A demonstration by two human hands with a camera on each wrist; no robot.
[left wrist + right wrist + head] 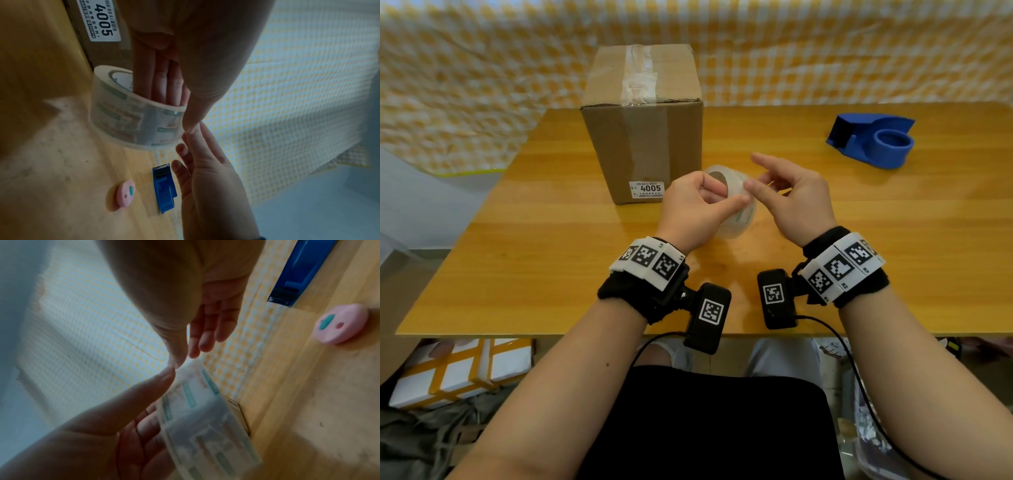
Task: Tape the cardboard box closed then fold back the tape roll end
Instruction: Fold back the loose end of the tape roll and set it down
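A brown cardboard box (643, 144) stands on the wooden table (551, 257), with clear tape along its top seam and down the front. My left hand (722, 197) holds a clear tape roll (739, 219) just right of the box, above the table. Its fingers (162, 84) reach through the core and its thumb lies on the outer face of the tape roll (131, 120). My right hand (760, 174) is beside the roll with fingers spread and straight. Its thumb tip (174, 363) meets the left thumb at the edge of the tape roll (205, 426).
A blue tape dispenser (873, 140) lies at the far right of the table. A small pink oval object (341, 322) sits near the blue dispenser (302, 270). A yellow checked cloth (825, 61) hangs behind the table.
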